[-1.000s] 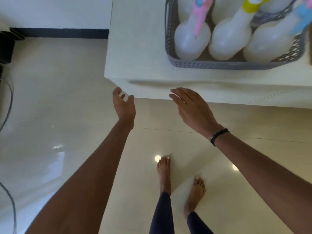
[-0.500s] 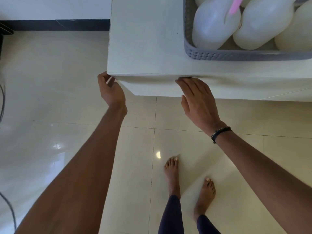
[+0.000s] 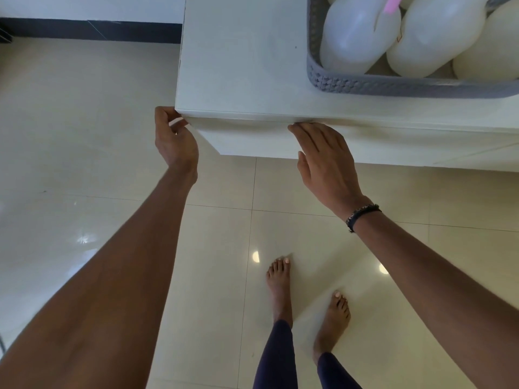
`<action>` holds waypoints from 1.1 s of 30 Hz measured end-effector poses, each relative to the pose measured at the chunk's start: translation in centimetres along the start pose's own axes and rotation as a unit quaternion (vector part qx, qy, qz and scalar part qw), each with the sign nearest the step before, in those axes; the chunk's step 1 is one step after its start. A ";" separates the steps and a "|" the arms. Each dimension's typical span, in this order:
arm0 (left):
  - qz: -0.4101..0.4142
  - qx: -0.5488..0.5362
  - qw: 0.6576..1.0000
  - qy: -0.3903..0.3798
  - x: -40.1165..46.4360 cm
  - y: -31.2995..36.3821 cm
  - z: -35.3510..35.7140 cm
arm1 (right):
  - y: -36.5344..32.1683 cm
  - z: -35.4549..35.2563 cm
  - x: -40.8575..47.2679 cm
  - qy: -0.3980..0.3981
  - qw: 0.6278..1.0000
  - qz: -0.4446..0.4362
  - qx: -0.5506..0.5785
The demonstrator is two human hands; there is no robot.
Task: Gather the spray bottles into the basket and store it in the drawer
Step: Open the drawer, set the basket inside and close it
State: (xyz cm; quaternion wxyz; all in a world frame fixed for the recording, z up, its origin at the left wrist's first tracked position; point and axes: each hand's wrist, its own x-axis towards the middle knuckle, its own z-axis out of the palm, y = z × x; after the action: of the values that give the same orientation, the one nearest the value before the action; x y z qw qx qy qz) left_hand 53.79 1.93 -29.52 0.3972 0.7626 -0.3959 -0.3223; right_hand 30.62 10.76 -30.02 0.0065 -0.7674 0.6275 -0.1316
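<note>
A grey woven basket (image 3: 365,84) sits on top of a white cabinet (image 3: 241,66) at the upper right. Three white spray bottles lie in it; the nearest bottle (image 3: 356,37) has a pink trigger. Under the cabinet top is a white drawer front (image 3: 247,138). My left hand (image 3: 172,136) pinches the drawer front's left corner, fingers curled around its edge. My right hand (image 3: 323,153) lies flat against the drawer front, fingertips tucked into the gap under the top's edge. Neither hand touches the basket.
Glossy cream floor tiles (image 3: 84,136) spread to the left and below. A dark skirting board (image 3: 92,30) runs along the far wall. My bare feet (image 3: 280,284) stand just in front of the cabinet.
Both hands rose from below the cabinet to the drawer front. The left took hold of its corner and the right set its fingertips under the top's edge. The view moved closer.
</note>
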 end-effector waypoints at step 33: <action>0.185 0.445 0.823 -0.299 -22.8 -0.8 2.2 | 2.4 -5.1 -14.5 -0.204 0.941 0.258 0.078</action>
State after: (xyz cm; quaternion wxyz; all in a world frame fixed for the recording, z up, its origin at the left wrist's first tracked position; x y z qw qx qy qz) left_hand 41.35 21.01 -27.21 -0.0715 0.6350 -0.7296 -0.2436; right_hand 24.69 25.03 -28.35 0.2277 -0.5863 0.7773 -0.0145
